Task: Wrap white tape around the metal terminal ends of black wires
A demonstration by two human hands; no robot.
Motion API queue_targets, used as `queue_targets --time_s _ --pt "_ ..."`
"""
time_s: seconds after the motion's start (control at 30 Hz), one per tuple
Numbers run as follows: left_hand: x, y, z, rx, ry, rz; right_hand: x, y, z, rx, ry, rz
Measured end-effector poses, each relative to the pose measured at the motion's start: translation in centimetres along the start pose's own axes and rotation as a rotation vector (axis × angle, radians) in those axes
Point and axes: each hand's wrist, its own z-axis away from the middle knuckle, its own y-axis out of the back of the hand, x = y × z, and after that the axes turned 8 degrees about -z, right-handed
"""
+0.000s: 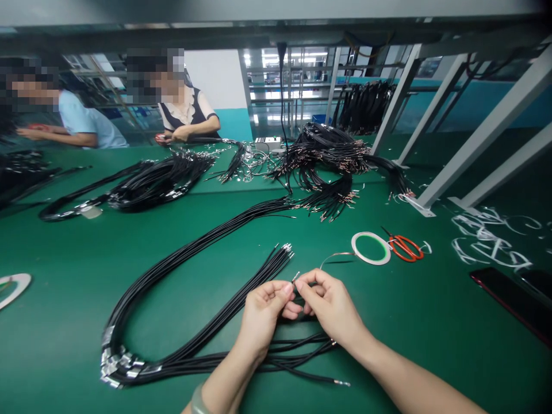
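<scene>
My left hand (267,313) is closed, pinching a thin black cable near its stripped silvery end (296,276). My right hand (331,302) meets it there, thumb and finger pinched at the same cable end; anything else between those fingertips is hidden. Just beyond my right hand lies a roll of tape (354,250), white-rimmed with a green centre, its narrow copper-coloured strip (340,254) running toward my knuckles. A looped bundle of black cables (172,253) curves around to the left, bound with shiny clear tape (118,368). Several loose cable ends pass beneath my wrists.
Orange-handled scissors (405,248) lie beside the roll. White strip scraps (487,236) and a dark phone (509,299) are at right. Cable heaps (328,149) and grey metal legs (466,138) stand behind. Two people (187,112) work across the table.
</scene>
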Motion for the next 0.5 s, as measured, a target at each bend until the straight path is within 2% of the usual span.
queue_targets --time_s 0.27,0.5 --pt "0.45 0.30 0.21 -0.088 0.093 0.116 -0.37 -0.03 0.04 -0.047 -0.003 -0.096" --pt "0.32 0.52 0.07 -0.179 0.069 0.086 -1.04 0.37 -0.20 -0.087 -0.021 -0.168"
